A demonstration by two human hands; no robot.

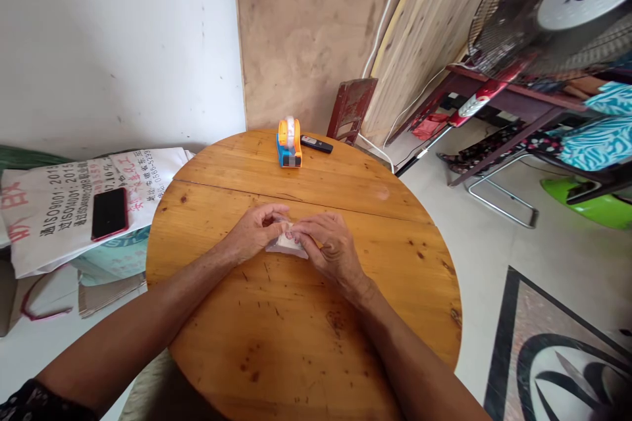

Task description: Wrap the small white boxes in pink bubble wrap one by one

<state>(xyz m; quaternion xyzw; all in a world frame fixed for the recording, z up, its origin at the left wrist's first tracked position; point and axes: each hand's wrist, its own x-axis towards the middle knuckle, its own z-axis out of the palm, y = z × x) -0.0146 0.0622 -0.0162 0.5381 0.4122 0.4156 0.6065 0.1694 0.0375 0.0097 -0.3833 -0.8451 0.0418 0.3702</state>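
Note:
A small clear plastic bag [288,245] with something whitish inside is held just above or on the round wooden table [296,316]. My left hand [259,230] pinches its upper left side between thumb and fingers. On the other side, my right hand [333,247] has its thumb and fingers closed on the bag's top right part. The fingertips of both hands nearly meet at the bag's upper edge. What exactly the bag contains is too small to tell.
An orange and blue tape dispenser [289,143] and a black remote [316,144] lie at the table's far edge. A phone [109,213] rests on white sacks [59,191] at left. Right: a fan [557,6], a chair [351,108] and a seated person's patterned clothing [597,135].

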